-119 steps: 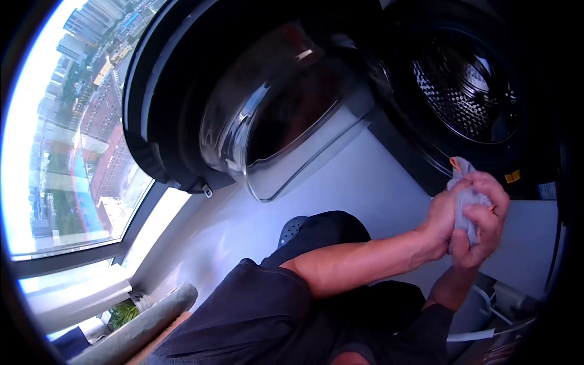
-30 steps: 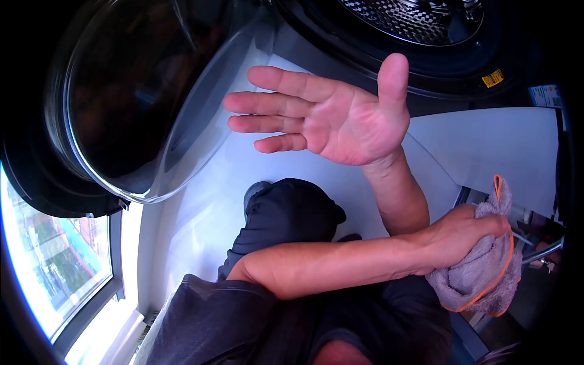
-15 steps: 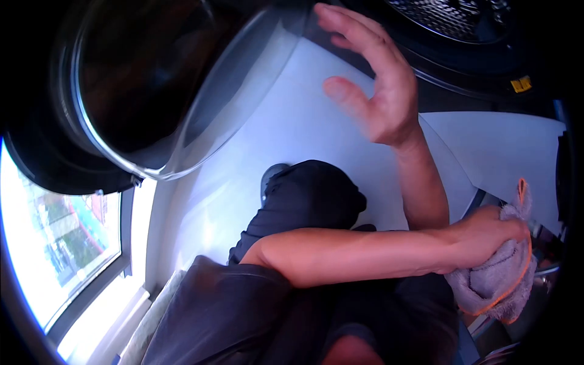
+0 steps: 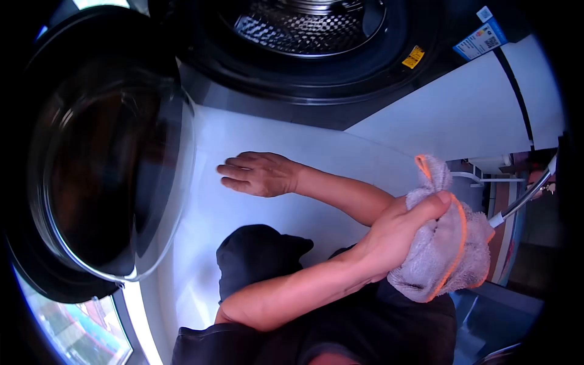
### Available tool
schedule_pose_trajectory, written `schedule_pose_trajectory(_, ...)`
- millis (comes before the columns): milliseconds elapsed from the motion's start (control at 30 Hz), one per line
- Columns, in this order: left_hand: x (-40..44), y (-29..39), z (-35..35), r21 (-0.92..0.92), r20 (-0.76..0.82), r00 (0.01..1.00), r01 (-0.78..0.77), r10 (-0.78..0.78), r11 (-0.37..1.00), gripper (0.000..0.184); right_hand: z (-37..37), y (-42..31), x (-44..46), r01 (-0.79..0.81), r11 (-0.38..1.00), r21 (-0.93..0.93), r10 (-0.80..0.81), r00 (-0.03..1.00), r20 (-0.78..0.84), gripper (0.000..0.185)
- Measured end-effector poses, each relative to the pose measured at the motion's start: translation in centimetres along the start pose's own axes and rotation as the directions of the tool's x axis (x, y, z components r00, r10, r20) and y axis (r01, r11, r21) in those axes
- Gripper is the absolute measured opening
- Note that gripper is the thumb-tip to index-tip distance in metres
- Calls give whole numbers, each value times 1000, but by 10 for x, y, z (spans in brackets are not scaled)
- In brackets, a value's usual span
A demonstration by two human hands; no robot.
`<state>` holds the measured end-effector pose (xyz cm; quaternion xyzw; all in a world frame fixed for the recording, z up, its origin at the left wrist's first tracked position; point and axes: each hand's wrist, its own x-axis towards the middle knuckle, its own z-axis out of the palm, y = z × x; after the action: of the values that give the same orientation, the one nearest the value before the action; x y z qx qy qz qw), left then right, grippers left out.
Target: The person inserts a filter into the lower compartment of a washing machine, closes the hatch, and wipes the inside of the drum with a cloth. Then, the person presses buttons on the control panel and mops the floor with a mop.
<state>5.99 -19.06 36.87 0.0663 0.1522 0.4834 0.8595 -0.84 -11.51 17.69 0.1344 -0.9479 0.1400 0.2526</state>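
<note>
My left hand (image 4: 398,234) is closed around a grey cloth (image 4: 435,255) with orange edging, which bunches out above and below the fingers. My right hand (image 4: 261,174) reaches leftward beyond my left forearm, back of the hand up and fingers stretched out, holding nothing. It is over the pale floor (image 4: 213,137), to the right of the round glass door (image 4: 115,176) and apart from it. The door stands open at the left of the black washing machine (image 4: 304,91), whose metal drum (image 4: 304,30) shows at the top.
A yellow label (image 4: 413,57) and a blue-and-white sticker (image 4: 480,41) are on the machine's front. A white panel (image 4: 450,106) lies to its right. At the right edge are a metal tube (image 4: 526,194) and a white rack (image 4: 480,179). A window (image 4: 79,328) shows at lower left.
The cloth, earlier squeezed between both hands, is now in my left hand alone. My right hand has dropped from its raised position and turned back up. The view has shifted, bringing the machine further left.
</note>
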Motion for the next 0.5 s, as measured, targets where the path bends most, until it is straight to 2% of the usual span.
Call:
schedule_pose_trajectory(100,4,12,-18,-5,53,998,38,-38,999,54,-11,35,-13,-47,990,-129,44,999,-24,26)
schedule_pose_trajectory(167,5,11,-19,15,40,998,51,-51,999,56,-36,57,-10,-165,914,-371,142,986,-90,23)
schedule_pose_trajectory(200,4,11,-20,23,17,998,59,-59,998,58,-50,71,-7,-295,856,-424,304,952,-48,22)
schedule_pose_trajectory(233,3,11,-20,26,18,998,60,-61,998,58,-65,86,-2,-409,776,-479,459,889,-16,21)
schedule_pose_trajectory(300,6,12,-21,26,-21,999,35,-35,999,60,-107,110,13,-572,524,-632,663,739,-120,21)
schedule_pose_trajectory(367,6,18,-22,-5,-34,999,34,-34,999,55,-133,153,16,-643,298,-706,846,521,-117,25)
schedule_pose_trajectory(433,4,26,-25,-31,-49,998,35,-37,999,51,-152,200,22,-735,213,-644,947,317,-48,27)
schedule_pose_trajectory(467,1,32,-29,-103,-58,997,41,-47,994,53,-156,227,20,-737,212,-641,946,319,-53,27)
schedule_pose_trajectory(500,-4,37,-36,-173,-68,996,50,-63,984,55,-154,252,14,-692,156,-704,971,237,-17,30)
